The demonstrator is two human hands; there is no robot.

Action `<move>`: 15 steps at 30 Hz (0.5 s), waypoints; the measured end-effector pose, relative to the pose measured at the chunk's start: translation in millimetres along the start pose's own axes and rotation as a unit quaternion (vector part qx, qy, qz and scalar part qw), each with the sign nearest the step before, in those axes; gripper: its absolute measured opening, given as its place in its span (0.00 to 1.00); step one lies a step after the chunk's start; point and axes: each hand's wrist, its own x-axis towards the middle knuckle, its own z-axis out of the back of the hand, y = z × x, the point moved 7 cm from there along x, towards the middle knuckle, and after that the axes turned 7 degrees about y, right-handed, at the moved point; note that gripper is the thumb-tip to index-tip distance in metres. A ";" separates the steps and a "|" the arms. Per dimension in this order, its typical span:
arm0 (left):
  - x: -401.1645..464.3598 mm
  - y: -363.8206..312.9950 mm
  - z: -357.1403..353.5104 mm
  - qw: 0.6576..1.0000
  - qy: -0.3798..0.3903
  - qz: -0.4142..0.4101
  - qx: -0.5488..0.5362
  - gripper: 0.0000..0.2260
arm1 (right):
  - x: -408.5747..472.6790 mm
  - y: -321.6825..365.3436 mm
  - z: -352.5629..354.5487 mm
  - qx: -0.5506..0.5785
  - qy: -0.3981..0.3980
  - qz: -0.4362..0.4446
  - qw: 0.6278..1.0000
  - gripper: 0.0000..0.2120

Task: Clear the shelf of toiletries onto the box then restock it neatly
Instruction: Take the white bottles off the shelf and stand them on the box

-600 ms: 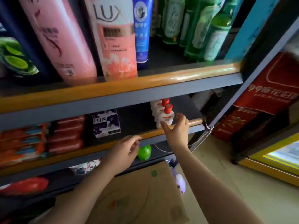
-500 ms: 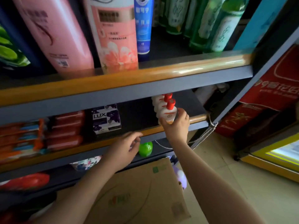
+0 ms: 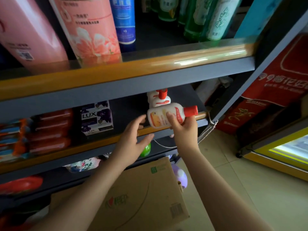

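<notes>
My right hand (image 3: 184, 130) grips a small white lotion bottle (image 3: 164, 116) with a red cap, tilted on its side just in front of the middle shelf's orange rail (image 3: 93, 144). Another white bottle with a red cap (image 3: 159, 98) stands upright on that shelf behind it. My left hand (image 3: 133, 142) hovers open beside the held bottle, fingers spread near the rail. A purple LUX soap box (image 3: 96, 118) and stacked red soap packs (image 3: 51, 130) sit further left on the shelf. The brown cardboard box (image 3: 138, 197) lies below my arms.
The upper shelf carries tall pink bottles (image 3: 90, 30), a blue tube (image 3: 125, 20) and green bottles (image 3: 200, 15). A green ball-shaped item (image 3: 146, 150) sits under the middle shelf. A red carton (image 3: 275, 84) and a yellow-framed cabinet (image 3: 283, 157) stand right, beside tiled floor.
My right hand closed on the front white bottle, lifted it off the shelf and tipped it sideways. My left hand rose toward it and opened.
</notes>
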 end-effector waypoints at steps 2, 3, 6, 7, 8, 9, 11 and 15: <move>0.6 -12.7 -2.8 0.992 -0.011 0.007 -0.122 0.19 | -15.6 5.5 5.5 0.065 0.041 -0.031 0.997 0.05; -1.1 -18.3 -4.4 0.985 -0.011 0.011 -0.174 0.15 | -23.3 6.5 8.5 0.100 0.059 -0.050 0.992 0.04; -11.9 -27.4 -13.6 0.970 0.015 0.022 -0.240 0.11 | -45.2 8.3 18.1 0.138 0.102 -0.074 0.982 0.06; -17.2 -29.9 -17.2 0.968 0.020 0.025 -0.247 0.09 | -52.2 8.6 21.4 0.144 0.111 -0.077 0.980 0.07; -22.6 -32.4 -21.2 0.967 0.026 0.030 -0.250 0.07 | -57.9 6.6 25.1 0.151 0.114 -0.083 0.979 0.08; -28.3 -34.9 -25.3 0.968 0.034 0.038 -0.244 0.06 | -63.9 5.1 28.3 0.160 0.116 -0.092 0.976 0.08; -40.2 -37.1 -32.4 0.970 0.049 0.062 -0.231 0.05 | -73.3 -0.6 32.0 0.178 0.134 -0.114 0.968 0.11; -64.2 -33.9 -50.3 0.905 0.075 0.161 -0.386 0.07 | -88.4 5.2 33.7 0.216 0.239 -0.112 0.940 0.28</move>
